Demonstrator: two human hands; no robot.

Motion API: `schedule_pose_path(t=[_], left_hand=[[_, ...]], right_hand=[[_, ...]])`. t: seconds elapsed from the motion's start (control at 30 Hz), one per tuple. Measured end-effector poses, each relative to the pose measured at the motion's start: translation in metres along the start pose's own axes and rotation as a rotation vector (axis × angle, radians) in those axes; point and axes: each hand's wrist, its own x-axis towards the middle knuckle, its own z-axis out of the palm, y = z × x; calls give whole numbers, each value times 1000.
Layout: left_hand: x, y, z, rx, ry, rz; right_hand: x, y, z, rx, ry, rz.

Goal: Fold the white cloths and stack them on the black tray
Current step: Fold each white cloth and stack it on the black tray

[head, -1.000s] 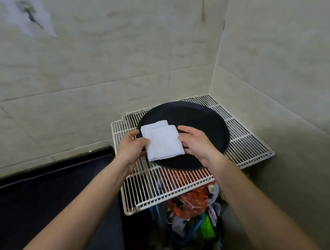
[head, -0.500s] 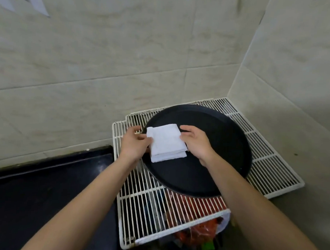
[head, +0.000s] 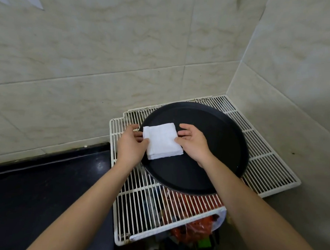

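Observation:
A folded white cloth (head: 162, 141) lies on the left part of the round black tray (head: 216, 146). My left hand (head: 130, 144) is at the cloth's left edge, its thumb on top of the cloth and its fingers along the side, pinching that edge. At the right edge is my right hand (head: 192, 143), whose thumb and fingertips just touch the cloth with the fingers relaxed. No other cloth is in view.
The tray sits on a white wire rack (head: 263, 164) in a corner between tiled walls. A black counter (head: 42, 185) adjoins the rack on the left. Below the rack's front edge stands a bin with red and green rubbish (head: 196, 231).
The folded cloth has come down from in front of the tray's near edge onto the tray's left part. Both hands moved forward with it, and the right hand's grip has loosened.

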Motion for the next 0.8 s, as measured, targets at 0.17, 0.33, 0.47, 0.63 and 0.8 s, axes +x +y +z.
schedule_pose_path(t=[0.17, 0.33, 0.47, 0.63, 0.8], left_hand=[[-7, 4, -19, 145, 70, 154], [-26, 4, -60, 647, 277, 512], [-71, 2, -88, 801, 353, 428], [-165, -24, -127, 878, 448, 280], [-282, -86, -189, 1017, 501, 89]], right_hand=[[-8, -7, -7, -40, 83, -82], [-41, -32, -16, -507, 178, -417], [-84, -46, -8, -906, 194, -702], [-133, -45, 21, -883, 173, -888], [-206, -27, 107, -762, 9, -941]])
